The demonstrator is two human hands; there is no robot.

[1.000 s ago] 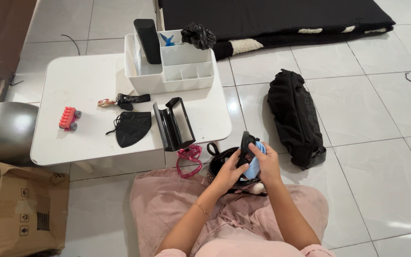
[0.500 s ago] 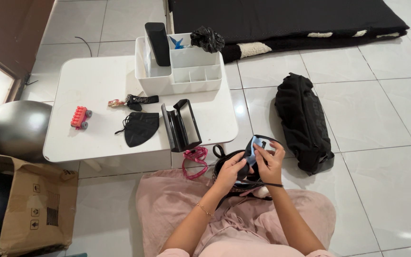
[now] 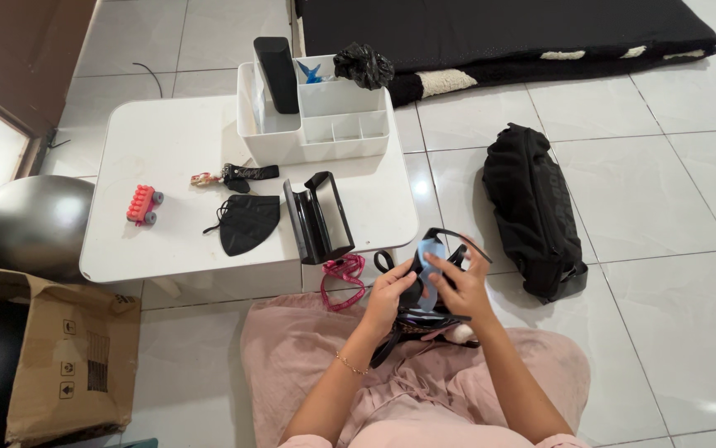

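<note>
Between the two hands, held above the lap, sits a pair of black-framed glasses with a light blue cloth pressed over one lens. The left hand is curled closed around the near side of the frame, and the right hand is also closed, its fingers pinching the cloth against the glasses. Half a second ago the cloth was bunched higher up, at the top of the frame; now it lies flatter and lower across the lens, and one thin black temple arm juts out to the right of the right hand. The glasses look dark and glossy, with the temples unfolded.

Just under the hands a dark handbag rests on the pink skirt. Slightly beyond the left hand, pink glasses lie at the edge of a low white table, where an open black glasses case stands, with a black face mask further left. Beyond the right hand a black bag lies on the tiled floor. Farthest off, a white organiser sits at the table's back edge.
</note>
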